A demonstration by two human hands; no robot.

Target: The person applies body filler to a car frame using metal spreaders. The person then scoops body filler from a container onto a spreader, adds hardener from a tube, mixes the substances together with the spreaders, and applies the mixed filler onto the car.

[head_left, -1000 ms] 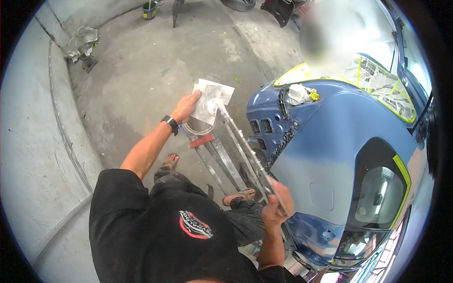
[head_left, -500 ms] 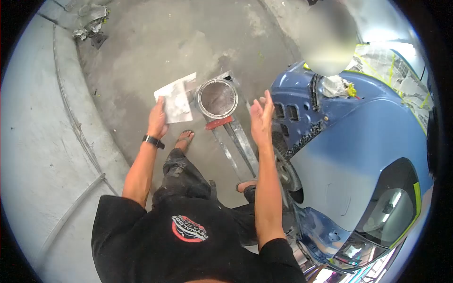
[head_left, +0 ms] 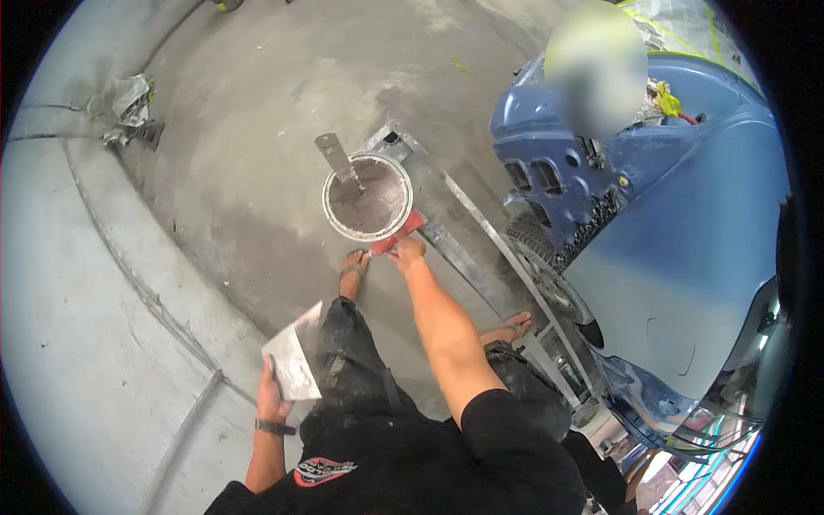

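Observation:
My left hand [head_left: 270,393] grips the edge of a flat, pale mixing board [head_left: 293,365], smeared with whitish paste, low beside my left leg. My right hand [head_left: 408,252] reaches down to a red tube-like item [head_left: 414,222] on the metal stand, its fingers closed on it; part of the item is hidden by the hand. Just beyond is an open round can [head_left: 369,219] of greyish-pink putty. A putty knife [head_left: 333,154] leans in the can, its handle end sticking out over the far rim.
The metal stand [head_left: 468,206] runs diagonally under the can toward my right foot. A blue car body [head_left: 669,223] with a grey-primed panel is on the right, near a person with a blurred head. Crumpled masking paper [head_left: 130,101] lies by the pale wall at left.
My right hand, earlier raised with fingers extended beside the can, has come down onto the red item. The left hand has drawn the board back toward my body, away from the can.

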